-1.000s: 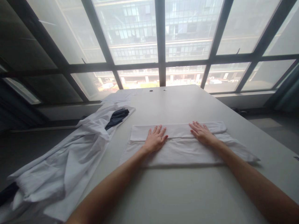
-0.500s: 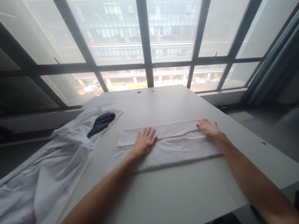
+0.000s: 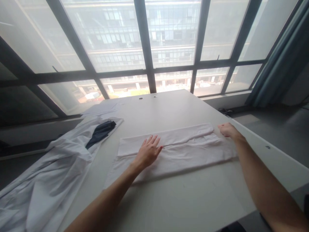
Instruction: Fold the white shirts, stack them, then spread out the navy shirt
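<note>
left hand (image 3: 147,151) flat on folded white cloth (image 3: 183,151); right hand (image 3: 228,130) seemingly gripping.

Large dark-framed windows (image 3: 116,35), hazy daylight (office block outside), white table (image 3: 183,199), perhaps teal curtain (image 3: 277,64), grey floor (image 3: 272,129)

The arms (image 3: 108,199) were bare, with no sleeves showing. The left hand (image 3: 147,152) had red painted nails.
</note>
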`<control>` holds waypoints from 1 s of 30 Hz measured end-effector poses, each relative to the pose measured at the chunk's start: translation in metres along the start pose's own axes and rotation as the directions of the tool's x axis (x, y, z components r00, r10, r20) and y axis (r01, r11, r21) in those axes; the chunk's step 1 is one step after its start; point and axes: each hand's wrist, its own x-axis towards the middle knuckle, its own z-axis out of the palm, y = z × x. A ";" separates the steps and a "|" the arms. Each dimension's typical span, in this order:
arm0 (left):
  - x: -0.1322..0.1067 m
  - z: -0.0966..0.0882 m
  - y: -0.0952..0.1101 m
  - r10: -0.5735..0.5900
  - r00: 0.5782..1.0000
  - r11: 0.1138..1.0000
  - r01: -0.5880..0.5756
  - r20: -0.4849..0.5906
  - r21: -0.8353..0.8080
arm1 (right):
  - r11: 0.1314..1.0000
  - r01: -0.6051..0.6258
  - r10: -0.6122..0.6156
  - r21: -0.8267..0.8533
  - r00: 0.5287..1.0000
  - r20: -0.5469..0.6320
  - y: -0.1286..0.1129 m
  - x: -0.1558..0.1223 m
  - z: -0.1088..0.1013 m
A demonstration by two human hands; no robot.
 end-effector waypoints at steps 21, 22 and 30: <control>0.078 0.040 0.076 0.202 0.965 0.971 -0.175 0.166 -0.162 | 0.972 -0.047 -0.086 0.232 0.842 0.532 -0.005 -0.019 -0.017; 0.078 0.036 0.074 0.200 0.961 0.972 -0.170 0.192 -0.163 | 0.967 -0.030 -0.122 0.254 0.820 0.559 -0.004 -0.019 -0.018; 0.082 0.036 0.107 0.210 0.975 0.965 -0.195 0.074 -0.178 | 0.926 0.037 -0.293 0.376 0.698 0.653 0.012 -0.018 -0.025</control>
